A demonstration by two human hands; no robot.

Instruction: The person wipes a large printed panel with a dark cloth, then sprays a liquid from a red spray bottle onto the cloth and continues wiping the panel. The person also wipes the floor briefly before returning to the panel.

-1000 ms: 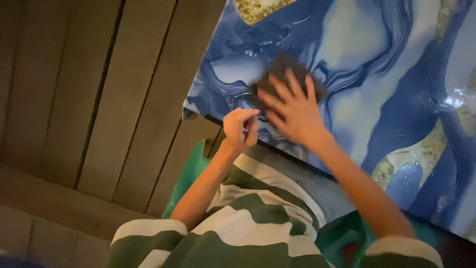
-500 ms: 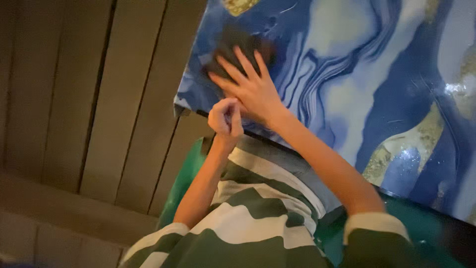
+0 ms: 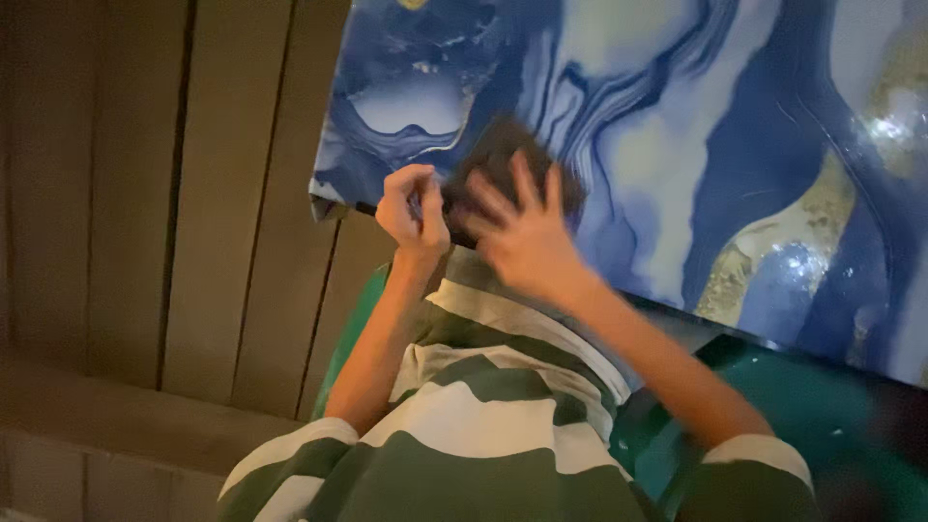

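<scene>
My right hand (image 3: 527,242) lies flat with spread fingers on a dark cloth (image 3: 503,155), which rests on the blue marbled tabletop (image 3: 677,126) near its edge. My left hand (image 3: 414,208) is closed in a fist just beside the cloth; I cannot tell if it holds something.

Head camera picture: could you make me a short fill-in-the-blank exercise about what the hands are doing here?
1. The right hand lies with fingers spread on a dark flat ____ pad.
2. The glossy marbled tabletop is mostly ____ and white with gold patches.
3. The left hand, closed into a loose fist, is at the tabletop's ____.
4. The short-sleeved shirt has green and white ____.

Missing words: rectangular; blue; edge; stripes
</scene>
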